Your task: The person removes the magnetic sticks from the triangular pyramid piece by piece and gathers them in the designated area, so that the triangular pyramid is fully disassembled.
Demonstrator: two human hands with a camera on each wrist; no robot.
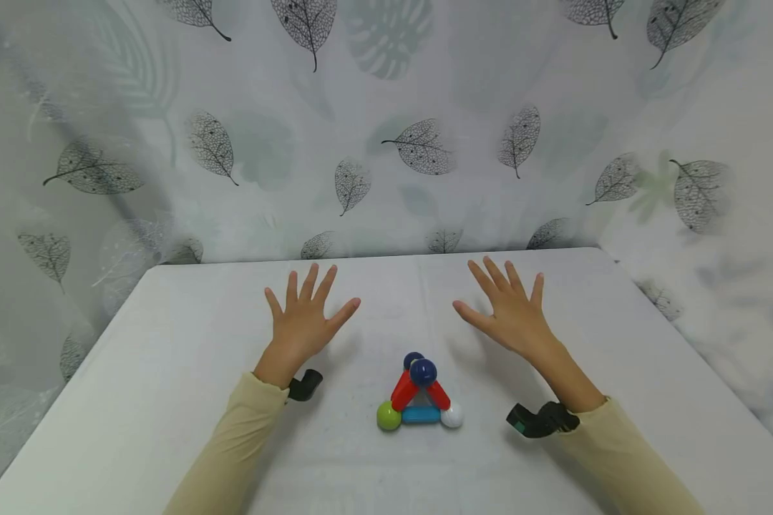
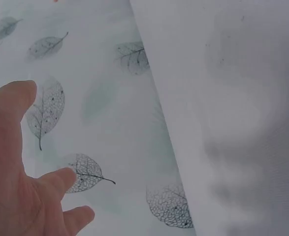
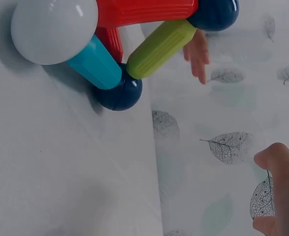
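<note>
Rod-and-ball model (image 1: pixel 422 380): stands on the white table (image 1: pixel 174 357) between the left hand (image 1: pixel 300 325) and the right hand (image 1: pixel 515 318), both spread wide and well apart from it. Joins red rods (image 1: pixel 404 390), a blue rod (image 1: pixel 421 415) and a lime rod (image 3: pixel 161 49) to dark blue, white and green balls (image 1: pixel 389 416). Has leaf-printed sheeting (image 1: pixel 283 100) behind, past the table's far edge.

A leaf-printed sheet (image 2: pixel 114 125) shows behind the parted fingers (image 2: pixel 59 181), a white tabletop (image 2: pixel 198 83) alongside.
</note>
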